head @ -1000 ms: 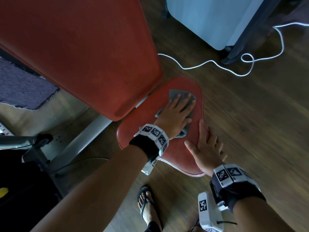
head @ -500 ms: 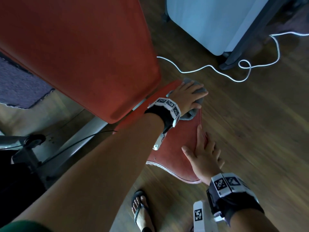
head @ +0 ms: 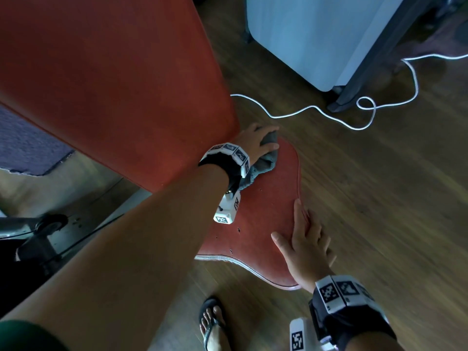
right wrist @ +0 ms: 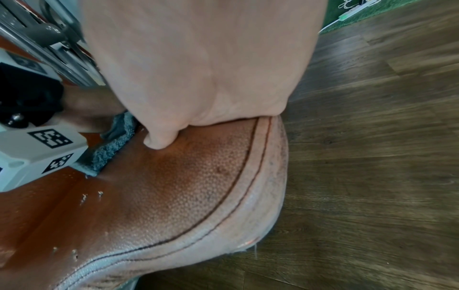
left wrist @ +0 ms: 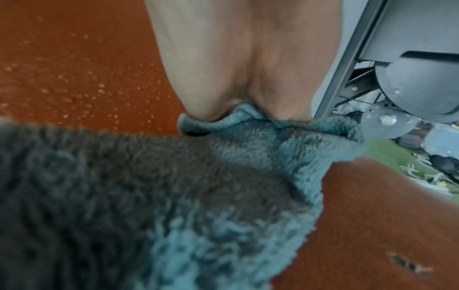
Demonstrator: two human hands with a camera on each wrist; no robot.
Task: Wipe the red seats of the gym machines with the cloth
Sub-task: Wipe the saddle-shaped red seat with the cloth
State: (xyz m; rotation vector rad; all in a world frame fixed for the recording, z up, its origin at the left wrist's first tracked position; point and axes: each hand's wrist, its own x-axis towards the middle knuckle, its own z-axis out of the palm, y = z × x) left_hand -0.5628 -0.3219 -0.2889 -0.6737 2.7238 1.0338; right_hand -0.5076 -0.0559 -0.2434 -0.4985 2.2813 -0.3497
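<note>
As left hand point(head: 255, 141) grips cloth point(head: 263, 164), seat point(head: 266, 219) lengthwise ahead

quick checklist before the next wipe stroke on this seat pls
1. Cloth in the left hand: ok, the hand grips it bunched at the seat's far end.
2. Cloth touching the seat: ok.
3. Right hand steadying the seat: ok, it lies flat on the right edge.
4. Path toward the near end free: not ok, the right hand covers part of it.
5. Seat surface sound: not ok, small tears might snag the cloth.
6. Seat already clean: cannot tell.
</note>
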